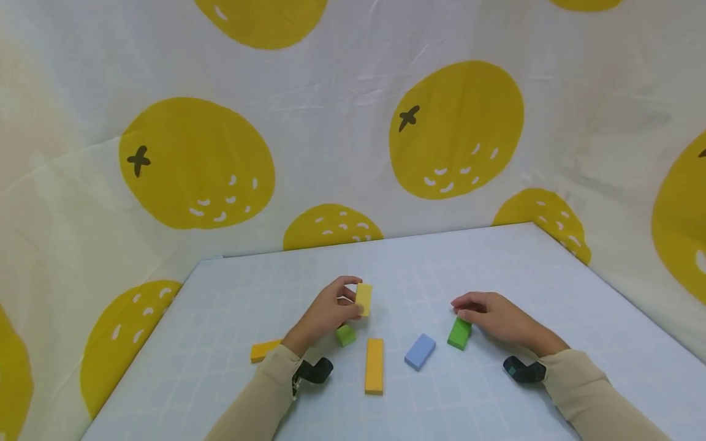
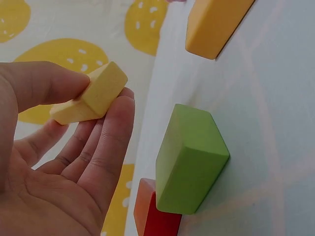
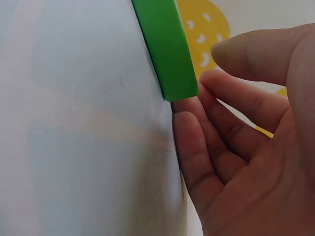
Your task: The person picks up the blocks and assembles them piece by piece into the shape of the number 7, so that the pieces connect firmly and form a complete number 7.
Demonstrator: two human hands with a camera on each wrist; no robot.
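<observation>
My left hand (image 1: pixel 326 311) holds a pale yellow block (image 1: pixel 363 299) above the table, pinched between thumb and fingers. In the left wrist view that yellow block (image 2: pixel 104 88) has a stepped outline; whether it is one piece or two I cannot tell. Below this hand stands a light green block (image 1: pixel 345 335), with a red block (image 2: pixel 162 216) right behind it. At the right, my right hand (image 1: pixel 506 320) rests low by the far end of a flat green block (image 1: pixel 459 334). Its fingers are loosely bent near that end, and the thumb is apart from the block (image 3: pixel 170 54).
An orange block (image 1: pixel 374 366) lies lengthwise near the middle, and a blue block (image 1: pixel 420 351) lies between it and the green one. Another orange block (image 1: pixel 265 351) is partly hidden by the left arm. A patterned cloth (image 1: pixel 331 141) hangs behind the white table (image 1: pixel 220 392).
</observation>
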